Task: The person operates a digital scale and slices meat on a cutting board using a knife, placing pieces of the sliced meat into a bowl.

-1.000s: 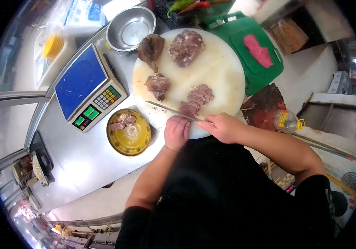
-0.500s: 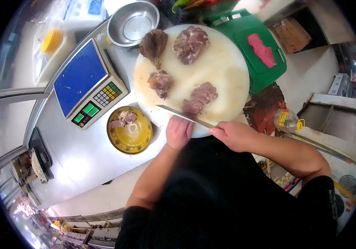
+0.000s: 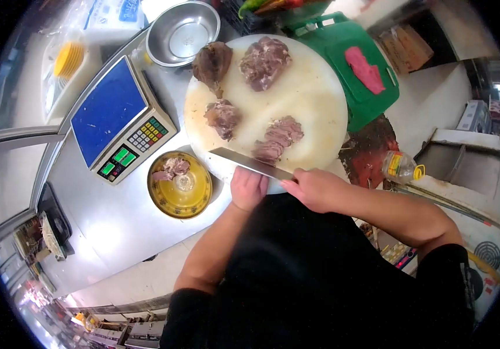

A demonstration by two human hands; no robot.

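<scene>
My right hand is closed around the handle of a broad-bladed kitchen knife, whose blade points left across the near edge of the round white cutting board. Just below the blade, my left hand has its fingers curled and pressed together; whatever lies under them is hidden. Beyond the blade is a fanned row of sliced cooked meat. Farther off on the board rest a meat chunk, a brown joint with a narrow end and a smaller meat piece.
Left of the board stand a weighing scale, a yellow bowl with meat bits and a steel basin. On the right are a green lid with a pink cloth and a plastic bottle.
The knife blade has tilted, so more of its flat side shows. Both hands remain almost in place. The whole view has shifted slightly.
</scene>
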